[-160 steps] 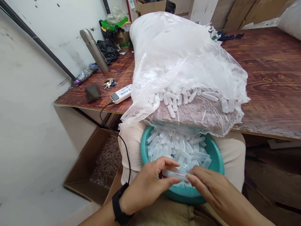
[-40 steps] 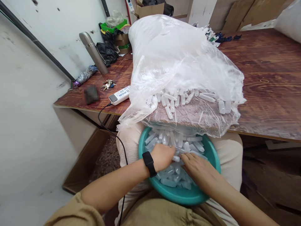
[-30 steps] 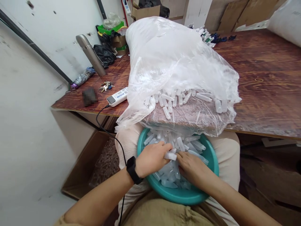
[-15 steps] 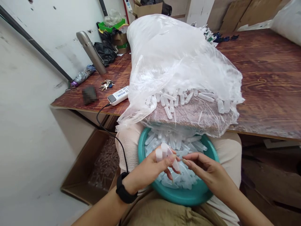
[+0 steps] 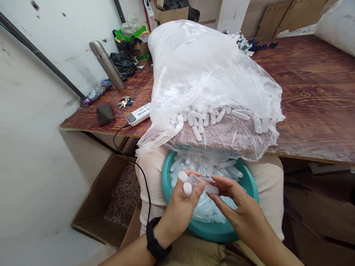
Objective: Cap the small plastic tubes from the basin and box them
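Several small translucent white plastic tubes [image 5: 187, 189] are in my left hand [image 5: 180, 207], with its thumb and fingers closed around them. Two show their round ends toward me, and another tube [image 5: 206, 186] lies crosswise, pointing right. My right hand [image 5: 238, 203] has its thumb below and its fingers above the right end of that crosswise tube, gripping it lightly. Both hands are over a teal basin [image 5: 168, 173] on my lap, filled with loose tubes of the same kind [image 5: 208, 214].
A large clear plastic bag [image 5: 205, 66] of tubes lies open on the wooden table [image 5: 313, 96], its mouth above the basin. A power bank [image 5: 138, 114] with a black cable, keys [image 5: 125, 102] and a steel flask [image 5: 107, 64] are at left. A cardboard box [image 5: 94, 210] stands below.
My left hand has turned so the tubes' ends face more toward me and one tube points right. My right hand has moved slightly left, onto that tube's end.
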The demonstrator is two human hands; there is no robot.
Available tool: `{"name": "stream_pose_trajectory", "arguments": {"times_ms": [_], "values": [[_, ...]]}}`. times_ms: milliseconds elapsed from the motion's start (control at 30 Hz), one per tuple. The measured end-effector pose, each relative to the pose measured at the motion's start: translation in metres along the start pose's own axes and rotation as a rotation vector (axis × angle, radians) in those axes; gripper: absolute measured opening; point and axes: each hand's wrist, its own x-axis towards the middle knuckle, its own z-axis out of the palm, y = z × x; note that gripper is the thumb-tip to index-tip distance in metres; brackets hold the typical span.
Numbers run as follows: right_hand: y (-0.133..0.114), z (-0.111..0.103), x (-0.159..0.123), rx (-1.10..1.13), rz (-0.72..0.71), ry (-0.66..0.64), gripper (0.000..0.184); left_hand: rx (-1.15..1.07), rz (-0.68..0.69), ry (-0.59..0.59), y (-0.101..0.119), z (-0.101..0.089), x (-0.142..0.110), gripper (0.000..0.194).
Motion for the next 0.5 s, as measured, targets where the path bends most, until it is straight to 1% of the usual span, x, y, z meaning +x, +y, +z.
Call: {"name": "stream_pose_trajectory", "arguments": {"times_ms": [67, 133, 233, 300, 367, 400, 433, 467, 500], "values": [[-0.002, -0.001, 0.001, -0.002, -0.054, 0.043, 0.022, -0.012, 0.010, -0.003, 0.001, 0.000, -0.001, 0.027], [-0.005, 0.000, 0.000, 0.029, -0.107, 0.086, 0.015, -0.074, 0.010, -0.012, -0.001, 0.001, -0.001, 0.026], [-0.008, 0.003, -0.001, 0.102, -0.127, 0.192, 0.012, -0.183, -0.038, 0.010, -0.005, 0.006, -0.002, 0.029], [-0.010, 0.005, -0.002, 0.131, -0.114, 0.215, 0.012, -0.177, -0.069, 0.039, -0.007, 0.009, -0.003, 0.032], [-0.012, 0.006, -0.003, 0.169, -0.058, 0.194, 0.015, -0.070, -0.076, 0.090, -0.006, 0.010, -0.004, 0.035], [-0.013, 0.007, -0.003, 0.207, -0.004, 0.161, 0.020, 0.010, -0.070, 0.128, -0.006, 0.010, -0.004, 0.036], [-0.014, 0.009, -0.003, 0.270, 0.073, 0.152, 0.028, 0.086, -0.063, 0.171, -0.006, 0.009, -0.004, 0.038], [-0.014, 0.010, -0.002, 0.372, 0.145, 0.113, 0.037, 0.147, -0.050, 0.208, -0.007, 0.006, -0.002, 0.041], [-0.014, 0.010, -0.001, 0.496, 0.233, 0.046, 0.044, 0.194, -0.037, 0.236, -0.010, 0.003, 0.002, 0.043]]}}
